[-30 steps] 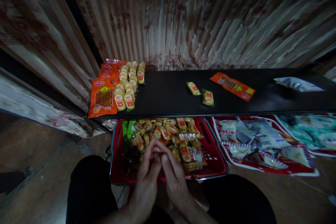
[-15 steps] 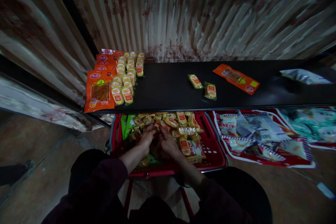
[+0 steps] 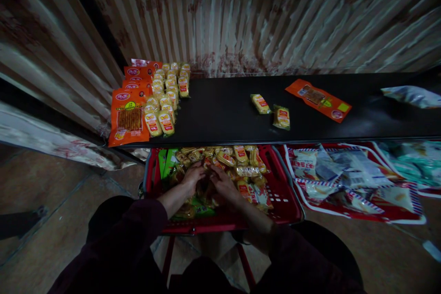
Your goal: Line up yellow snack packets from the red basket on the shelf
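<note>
Both hands reach down into the red shopping basket point(image 3: 292, 209), among small wrapped cakes point(image 3: 225, 158) in clear wrappers with red and yellow labels. My left hand point(image 3: 193, 178) is at the middle of the pile, fingers stretched forward and in. Facing it is my right hand point(image 3: 222, 183), its fingers extended and slightly bent toward the left ones. The fingertips lie close together against the packets, and their undersides are hidden. I see no packet lifted by either hand. Green packaging point(image 3: 167, 163) shows at the basket's left side.
On the black shelf point(image 3: 217, 115), rows of wrapped cakes point(image 3: 166, 121) stand beside orange snack pouches point(image 3: 129, 117). Two loose cakes point(image 3: 281, 117), an orange pouch point(image 3: 319, 100) and a pale bag point(image 3: 411, 96) lie further right. A second red basket point(image 3: 358, 213) holds striped bags.
My fingertips have come closer together over the packets. The whole view has shifted slightly, with shelf items at the right appearing further right.
</note>
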